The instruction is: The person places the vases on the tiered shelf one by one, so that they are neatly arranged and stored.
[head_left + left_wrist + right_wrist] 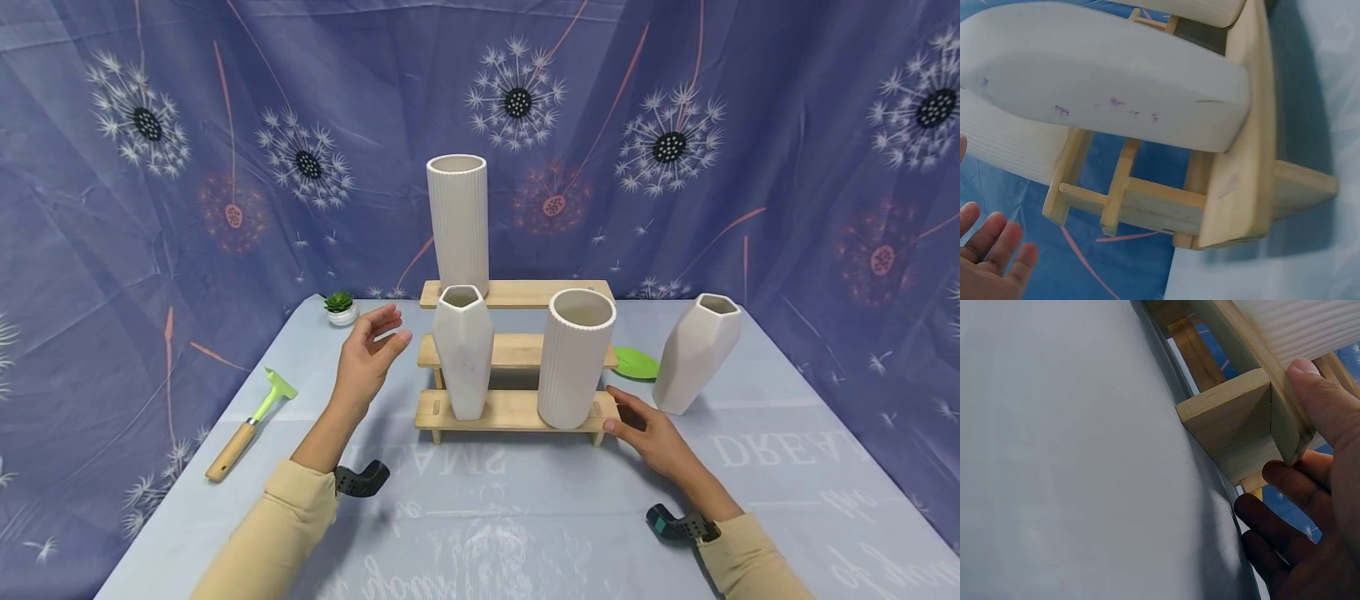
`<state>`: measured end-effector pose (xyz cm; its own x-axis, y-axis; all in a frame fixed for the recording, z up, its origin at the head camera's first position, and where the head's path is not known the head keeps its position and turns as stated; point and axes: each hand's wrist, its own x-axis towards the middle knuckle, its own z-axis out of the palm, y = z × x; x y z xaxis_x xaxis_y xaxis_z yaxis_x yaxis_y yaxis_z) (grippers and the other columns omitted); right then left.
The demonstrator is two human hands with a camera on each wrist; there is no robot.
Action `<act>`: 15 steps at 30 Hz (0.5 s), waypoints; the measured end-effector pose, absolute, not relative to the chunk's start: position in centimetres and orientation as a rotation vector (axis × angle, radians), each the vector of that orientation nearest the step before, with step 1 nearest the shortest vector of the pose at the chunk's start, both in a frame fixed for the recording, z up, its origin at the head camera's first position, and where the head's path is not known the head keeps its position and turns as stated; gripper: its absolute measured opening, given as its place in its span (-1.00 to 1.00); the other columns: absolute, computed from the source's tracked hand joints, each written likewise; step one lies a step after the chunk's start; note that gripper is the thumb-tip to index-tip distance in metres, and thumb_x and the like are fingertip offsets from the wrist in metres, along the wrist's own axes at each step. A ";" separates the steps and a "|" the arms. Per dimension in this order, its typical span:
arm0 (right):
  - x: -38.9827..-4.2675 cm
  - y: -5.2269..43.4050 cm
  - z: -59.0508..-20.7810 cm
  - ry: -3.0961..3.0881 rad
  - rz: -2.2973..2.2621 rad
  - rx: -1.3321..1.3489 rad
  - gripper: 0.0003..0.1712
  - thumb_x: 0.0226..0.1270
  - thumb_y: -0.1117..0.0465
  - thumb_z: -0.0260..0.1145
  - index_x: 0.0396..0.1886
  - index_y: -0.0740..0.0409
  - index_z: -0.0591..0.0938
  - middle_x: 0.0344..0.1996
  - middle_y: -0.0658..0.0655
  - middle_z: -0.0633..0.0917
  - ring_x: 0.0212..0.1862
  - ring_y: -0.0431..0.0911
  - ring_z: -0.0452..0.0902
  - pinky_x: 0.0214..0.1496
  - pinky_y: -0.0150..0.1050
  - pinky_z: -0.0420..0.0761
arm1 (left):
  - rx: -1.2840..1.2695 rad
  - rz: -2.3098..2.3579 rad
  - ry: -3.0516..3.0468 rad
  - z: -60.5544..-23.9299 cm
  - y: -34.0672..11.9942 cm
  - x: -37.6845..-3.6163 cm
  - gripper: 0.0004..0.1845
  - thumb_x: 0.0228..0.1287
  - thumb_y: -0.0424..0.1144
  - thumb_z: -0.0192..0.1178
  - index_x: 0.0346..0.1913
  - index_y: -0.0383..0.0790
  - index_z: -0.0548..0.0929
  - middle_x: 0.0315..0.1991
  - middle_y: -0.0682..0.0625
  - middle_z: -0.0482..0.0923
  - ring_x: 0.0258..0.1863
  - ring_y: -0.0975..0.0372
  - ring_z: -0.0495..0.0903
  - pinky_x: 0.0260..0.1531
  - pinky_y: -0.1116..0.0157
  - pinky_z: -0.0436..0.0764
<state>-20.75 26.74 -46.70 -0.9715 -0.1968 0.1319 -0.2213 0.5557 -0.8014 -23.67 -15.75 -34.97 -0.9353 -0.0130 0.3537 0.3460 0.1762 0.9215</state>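
The right hand (651,433) touches the wooden shelf (517,410) corner with relaxed fingers (1310,381), while the left hand (369,354) hovers, fingers apart, just beside the faceted vase (462,350).

1. On the stepped rack (517,412), the faceted vase (463,354) stands on the lowest step left of the ribbed vase (573,358).
2. The tall vase (458,223) stands on the top step.
3. My right hand (651,432) touches the rack's right end (my left hand (367,354) hovers left of it).

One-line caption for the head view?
Right hand touches the wooden stepped shelf of white vases; left hand hovers open beside it.
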 end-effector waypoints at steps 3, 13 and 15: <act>-20.7 26.8 -46.7 -2.750 1.417 0.370 -0.28 0.29 0.01 0.27 0.42 -0.01 0.28 0.19 0.27 0.53 0.17 0.11 0.49 -0.07 -0.46 0.55 | -0.310 -1.837 -2.183 -35.4 -15.7 -23.0 -0.45 0.29 -0.18 0.21 0.30 -0.22 0.35 0.26 -0.14 0.37 0.27 0.13 0.38 0.27 0.23 0.36; -20.8 26.8 -46.7 -2.779 1.400 0.330 -0.26 0.28 -0.01 0.27 0.42 -0.01 0.26 0.19 0.29 0.52 0.17 0.13 0.49 -0.07 -0.44 0.55 | -0.305 -1.814 -2.236 -37.9 -15.5 -21.0 -0.49 0.27 -0.17 0.23 0.26 -0.18 0.42 0.25 -0.08 0.41 0.26 0.15 0.38 0.29 0.08 0.33; -20.7 26.8 -46.7 -2.777 1.405 0.332 -0.25 0.27 -0.04 0.27 0.42 -0.02 0.27 0.18 0.29 0.53 0.16 0.12 0.49 -0.07 -0.43 0.55 | -0.313 -1.808 -2.259 -38.4 -15.5 -20.7 -0.49 0.27 -0.16 0.23 0.26 -0.17 0.42 0.25 -0.10 0.40 0.27 0.11 0.37 0.29 0.01 0.31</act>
